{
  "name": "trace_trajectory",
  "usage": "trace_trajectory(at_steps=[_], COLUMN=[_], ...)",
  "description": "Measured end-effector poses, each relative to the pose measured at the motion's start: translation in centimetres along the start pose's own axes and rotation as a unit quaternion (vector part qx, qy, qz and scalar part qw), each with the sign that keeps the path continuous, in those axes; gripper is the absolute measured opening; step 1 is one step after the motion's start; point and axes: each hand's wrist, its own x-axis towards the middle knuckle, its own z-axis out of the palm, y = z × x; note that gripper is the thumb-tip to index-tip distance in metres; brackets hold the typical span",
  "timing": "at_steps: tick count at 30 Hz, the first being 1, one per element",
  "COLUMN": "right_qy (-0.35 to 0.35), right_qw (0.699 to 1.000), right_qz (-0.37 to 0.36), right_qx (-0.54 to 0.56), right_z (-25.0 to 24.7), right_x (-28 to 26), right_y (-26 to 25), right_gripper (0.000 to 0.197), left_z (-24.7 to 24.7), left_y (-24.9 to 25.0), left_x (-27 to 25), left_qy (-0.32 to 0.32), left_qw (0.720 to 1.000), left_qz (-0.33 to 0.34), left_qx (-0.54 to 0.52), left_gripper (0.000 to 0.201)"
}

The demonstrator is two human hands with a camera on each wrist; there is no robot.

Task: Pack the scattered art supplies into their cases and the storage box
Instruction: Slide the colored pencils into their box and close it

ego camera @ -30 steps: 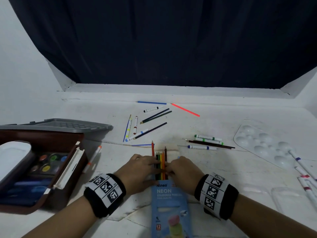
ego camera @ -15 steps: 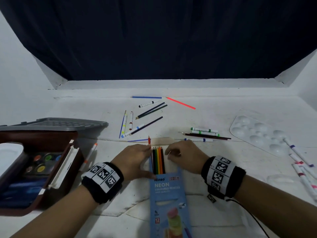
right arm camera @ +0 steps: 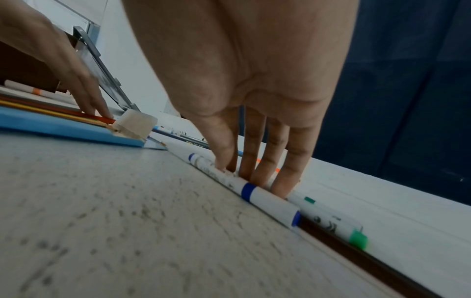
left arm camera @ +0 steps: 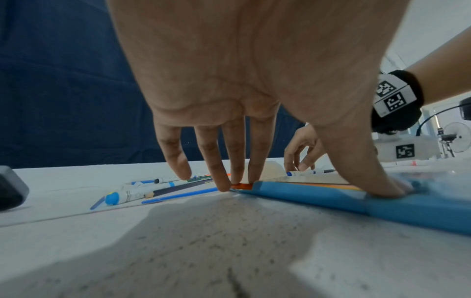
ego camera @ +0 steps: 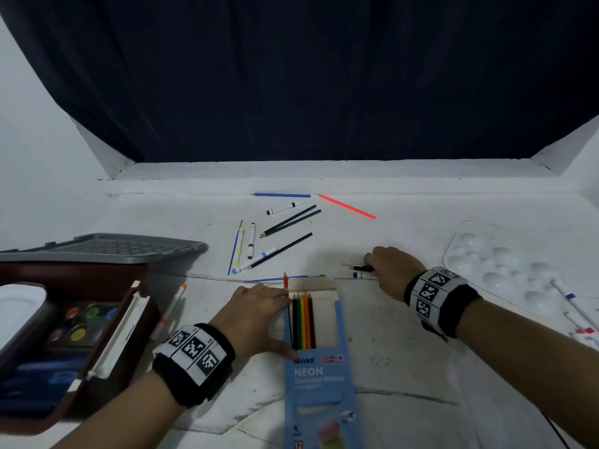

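Observation:
A blue pencil box (ego camera: 321, 380) lies open in front of me with several coloured pencils (ego camera: 303, 322) in it. My left hand (ego camera: 259, 311) rests flat at the box's left edge. Its straight fingers (left arm camera: 253, 171) press a red pencil (ego camera: 285, 281) that sticks out past the others, and its thumb presses the box (left arm camera: 331, 199). My right hand (ego camera: 387, 270) is off to the right. There its thumb and fingers (right arm camera: 254, 171) pinch a blue-banded marker (right arm camera: 257, 196) that lies on the table. A green-capped marker (right arm camera: 333, 223) and a brown pencil (right arm camera: 377, 264) lie just behind it.
A brown case (ego camera: 107, 345) with watercolour paints stands open at the left, with a grey lid (ego camera: 107, 249) behind it. Loose pencils and markers (ego camera: 285, 222) lie at the back centre. A white palette (ego camera: 492, 264) and more markers (ego camera: 577, 306) are at the right.
My right hand has left the pencil box and moved right to the markers. My left hand stays at the box's left edge on the red pencil.

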Motion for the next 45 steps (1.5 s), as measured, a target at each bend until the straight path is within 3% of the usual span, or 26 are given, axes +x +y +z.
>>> trace_trajectory(at_steps=[3, 7, 13, 16, 20, 27, 31, 35, 39, 42, 45], right_qy=[-0.013, -0.045, -0.071, -0.077, -0.054, 0.002, 0.051, 0.126, 0.209, 0.279, 0.292], right_qw=[1.000, 0.999, 0.997, 0.997, 0.998, 0.995, 0.998, 0.991, 0.973, 0.940, 0.888], right_qz=[-0.007, -0.017, -0.014, -0.002, 0.005, 0.042, -0.004, -0.045, -0.050, -0.048, -0.058], right_qx=[-0.007, -0.001, -0.006, 0.003, 0.044, 0.092, 0.019, 0.023, 0.085, 0.192, 0.350], right_z=[-0.3, -0.7, -0.5, -0.4, -0.5, -1.0, -1.7, -3.2, -3.9, -4.3, -4.6], right_x=[0.5, 1.2, 2.0, 2.1, 1.9, 0.9, 0.3, -0.4, -1.7, -2.8, -3.5], right_y=[-0.2, -0.2, -0.4, -0.1, 0.5, 0.9, -0.3, -2.0, -3.2, -3.9, -4.9], right_gripper=[0.024, 0.012, 0.013, 0.021, 0.017, 0.021, 0.017, 0.024, 0.023, 0.016, 0.016], left_z=[-0.7, -2.2, -3.2, -2.9, -2.8, -2.8, -2.9, -4.1, -7.6, -10.2, -12.0], left_y=[-0.4, -1.8, -4.6, -4.8, -5.4, -5.2, -5.2, -4.7, -3.4, -2.0, -0.7], left_x=[0.6, 3.2, 8.5, 10.0, 11.0, 11.2, 10.9, 10.0, 7.7, 4.9, 2.0], left_qy=[0.017, 0.101, 0.060, 0.042, 0.038, 0.030, 0.037, 0.106, 0.204, 0.272, 0.319], left_qw=[0.997, 0.988, 0.988, 0.987, 0.988, 0.990, 0.991, 0.988, 0.955, 0.912, 0.857], left_qz=[-0.016, -0.063, -0.141, -0.142, -0.127, -0.112, -0.117, -0.108, -0.086, -0.075, -0.067], left_qx=[-0.069, -0.097, 0.032, 0.069, 0.083, 0.083, 0.058, -0.010, -0.196, -0.298, -0.398], left_gripper=[0.085, 0.045, 0.027, 0.025, 0.002, 0.009, 0.012, 0.011, 0.005, 0.007, 0.014])
